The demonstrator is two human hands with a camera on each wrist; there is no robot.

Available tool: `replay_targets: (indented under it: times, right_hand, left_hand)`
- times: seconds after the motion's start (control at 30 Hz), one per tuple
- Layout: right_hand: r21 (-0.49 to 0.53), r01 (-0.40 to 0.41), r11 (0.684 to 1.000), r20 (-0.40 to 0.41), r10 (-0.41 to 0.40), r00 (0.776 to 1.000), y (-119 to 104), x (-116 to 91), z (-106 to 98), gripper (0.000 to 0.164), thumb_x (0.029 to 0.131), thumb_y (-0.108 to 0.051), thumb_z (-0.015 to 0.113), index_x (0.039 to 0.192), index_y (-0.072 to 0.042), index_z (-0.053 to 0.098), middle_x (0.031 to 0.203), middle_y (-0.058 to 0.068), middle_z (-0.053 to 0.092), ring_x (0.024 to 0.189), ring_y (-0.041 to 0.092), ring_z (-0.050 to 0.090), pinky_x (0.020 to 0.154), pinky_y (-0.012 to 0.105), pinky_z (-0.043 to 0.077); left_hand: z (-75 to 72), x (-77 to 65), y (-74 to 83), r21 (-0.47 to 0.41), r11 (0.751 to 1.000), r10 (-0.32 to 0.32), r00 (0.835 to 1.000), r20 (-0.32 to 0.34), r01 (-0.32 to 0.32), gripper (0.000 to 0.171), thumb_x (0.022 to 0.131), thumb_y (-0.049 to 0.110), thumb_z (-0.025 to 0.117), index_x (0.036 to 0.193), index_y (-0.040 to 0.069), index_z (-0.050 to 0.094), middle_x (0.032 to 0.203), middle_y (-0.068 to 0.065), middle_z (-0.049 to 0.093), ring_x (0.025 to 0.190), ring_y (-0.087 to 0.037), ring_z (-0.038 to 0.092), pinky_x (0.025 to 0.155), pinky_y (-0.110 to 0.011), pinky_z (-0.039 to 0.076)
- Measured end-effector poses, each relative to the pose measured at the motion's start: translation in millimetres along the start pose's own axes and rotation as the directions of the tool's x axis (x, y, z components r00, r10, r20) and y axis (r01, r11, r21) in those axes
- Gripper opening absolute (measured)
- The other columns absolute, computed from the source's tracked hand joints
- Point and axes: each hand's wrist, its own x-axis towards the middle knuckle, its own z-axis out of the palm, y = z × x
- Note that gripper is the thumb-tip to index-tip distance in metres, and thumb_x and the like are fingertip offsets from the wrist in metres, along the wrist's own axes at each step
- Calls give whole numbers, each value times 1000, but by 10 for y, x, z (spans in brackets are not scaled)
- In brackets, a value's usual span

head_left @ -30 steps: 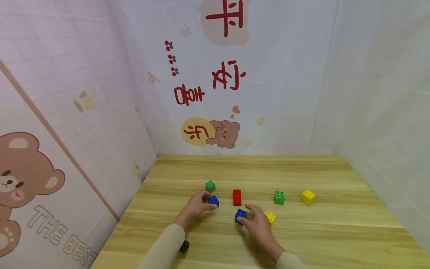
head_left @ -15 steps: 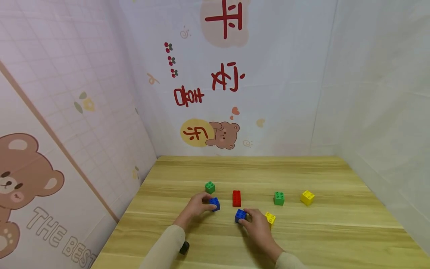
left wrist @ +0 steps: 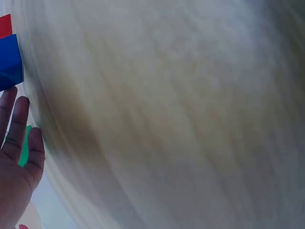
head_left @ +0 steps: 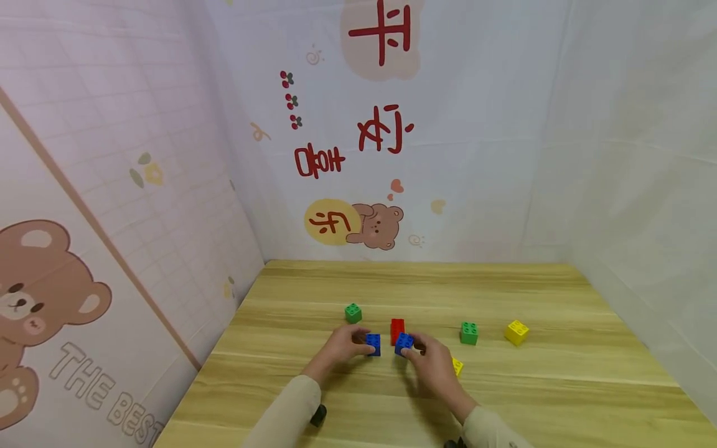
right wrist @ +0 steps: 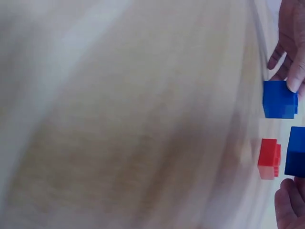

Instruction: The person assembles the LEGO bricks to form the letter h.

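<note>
One blue block point(head_left: 373, 346) sits in the left hand's point(head_left: 342, 346) pinch, thumb against fingertips, the hand spread no wider than the block; a second blue block point(head_left: 404, 345) is pinched likewise in the right hand point(head_left: 439, 367). The blocks face each other, near but apart, over the middle of the table point(head_left: 532, 398). The second one overlaps the near end of the red block point(head_left: 398, 326) in the head view; whether either blue block touches the wood is hard to tell, as the wrist views catch them only at the edge. To handle the pair well, I would keep the grip light and low on the sides, leave the studs free, turn the second block until its faces run parallel with the first, and keep the right knuckles off the nearby yellow block point(head_left: 457, 367).
</note>
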Motion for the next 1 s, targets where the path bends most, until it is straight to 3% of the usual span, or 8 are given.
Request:
replay_targets:
  times: [0.33,0.63,1.0]
  right_hand:
    - [24,49,999,44,-50,998,-90,209,-39,43,91,-15,73,128,5,62,113,16,69,104,32,65,89,47,53]
    - [12,53,999,112,-54,992,-98,401,40,39,89,-22,76,123,-5,68,109,8,71,100,26,65,87,44,53]
    - [50,126,991,218,-134,967,-160,505,127,41,90,-18,74,126,1,65,118,17,68,103,32,66,81,41,57]
  left_hand:
    - [41,25,-21,-13,1000,-14,1000,13,14,40,85,16,81,120,3,68,109,-4,69,105,-24,64,93,-45,50]
    - [26,37,-25,-4,999,-32,999,17,32,37,82,21,83,116,7,72,105,0,71,102,-19,64,94,-44,50]
    - [46,76,-79,44,999,-6,1000,3,6,30,81,23,85,108,12,76,98,5,71,95,-15,64,89,-41,51]
